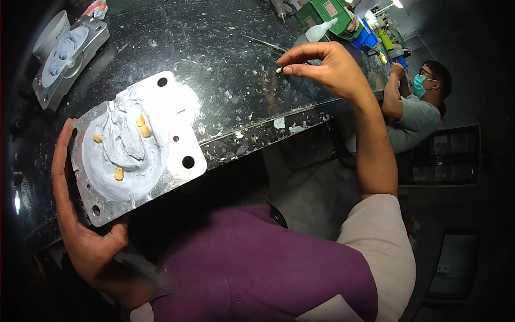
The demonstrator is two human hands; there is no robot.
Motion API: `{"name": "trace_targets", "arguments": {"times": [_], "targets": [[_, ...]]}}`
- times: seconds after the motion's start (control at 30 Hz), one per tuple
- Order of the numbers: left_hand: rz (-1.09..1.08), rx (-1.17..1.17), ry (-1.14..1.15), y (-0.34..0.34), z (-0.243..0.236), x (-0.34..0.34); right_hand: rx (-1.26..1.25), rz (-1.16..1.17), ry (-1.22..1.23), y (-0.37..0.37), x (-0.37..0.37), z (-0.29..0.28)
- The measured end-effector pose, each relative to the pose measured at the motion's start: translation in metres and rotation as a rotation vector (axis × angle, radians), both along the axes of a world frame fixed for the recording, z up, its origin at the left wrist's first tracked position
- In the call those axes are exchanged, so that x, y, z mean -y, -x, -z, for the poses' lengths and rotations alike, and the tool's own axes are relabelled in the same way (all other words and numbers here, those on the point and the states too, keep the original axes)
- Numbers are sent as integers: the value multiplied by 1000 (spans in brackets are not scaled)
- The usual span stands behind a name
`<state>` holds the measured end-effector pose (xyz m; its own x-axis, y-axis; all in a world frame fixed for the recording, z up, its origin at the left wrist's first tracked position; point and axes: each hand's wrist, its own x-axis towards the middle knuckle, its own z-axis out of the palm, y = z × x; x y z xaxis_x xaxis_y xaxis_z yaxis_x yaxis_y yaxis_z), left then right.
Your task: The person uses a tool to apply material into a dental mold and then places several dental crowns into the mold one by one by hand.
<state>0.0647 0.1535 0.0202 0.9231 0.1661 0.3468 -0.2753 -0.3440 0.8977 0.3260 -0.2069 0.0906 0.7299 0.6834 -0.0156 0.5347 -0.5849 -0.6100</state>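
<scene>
My left hand (pixel 88 241) grips a metal denture flask half (pixel 185 145) at its left and near edges, fingers along the side and thumb at the near edge. Pale grey plaster (pixel 107 185) fills the flask, with a raised ridged shape in its middle. Several yellowish artificial teeth sit in the plaster: a pair (pixel 145 130) on the right, one tooth (pixel 97 138) on the left and another tooth (pixel 119 174) near the front. Over the dark bench, my right hand (pixel 324 67) pinches a small cream-coloured tooth (pixel 279 70) between thumb and fingertips, apart from the flask.
Another plaster-filled flask part (pixel 88 40) stands at the far left of the scuffed black bench (pixel 214 70). A thin metal tool (pixel 263 42), a translucent squeeze bottle (pixel 321 30) and a green bin (pixel 324 16) lie beyond my right hand. A masked co-worker (pixel 418 107) sits at right.
</scene>
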Motion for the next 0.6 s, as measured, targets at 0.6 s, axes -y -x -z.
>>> {"name": "trace_targets", "arguments": {"times": [0.6], "targets": [[1,-14,-155,1,2,-3,366,-131,-43,42,-31,-2]]}}
